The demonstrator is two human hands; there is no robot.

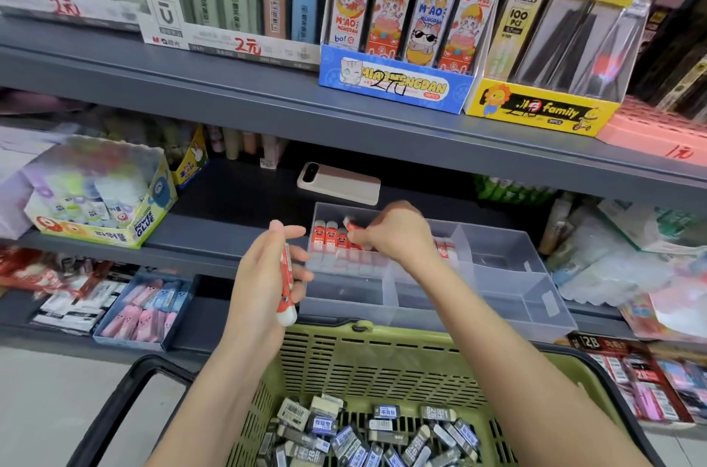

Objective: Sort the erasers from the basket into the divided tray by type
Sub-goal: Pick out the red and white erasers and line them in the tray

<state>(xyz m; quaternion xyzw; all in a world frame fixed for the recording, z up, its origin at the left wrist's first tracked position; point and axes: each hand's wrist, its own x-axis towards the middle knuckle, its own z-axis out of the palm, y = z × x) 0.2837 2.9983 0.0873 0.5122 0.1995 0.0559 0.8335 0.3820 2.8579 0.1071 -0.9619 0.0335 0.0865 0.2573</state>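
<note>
basket: grey-blue erasers | both hands' fingers gripping red-white erasers

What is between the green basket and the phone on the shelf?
In the head view, the clear divided tray sits between the green basket and the phone, with red erasers stood in its back compartment.

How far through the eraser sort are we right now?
Early on. Done: a row of red erasers stands in the tray's back-left compartment. In hand: the right hand is adding one to that row, and the left hand holds another red eraser. Left: a pile of grey and blue erasers in the basket; the other visible compartments look empty.
</note>
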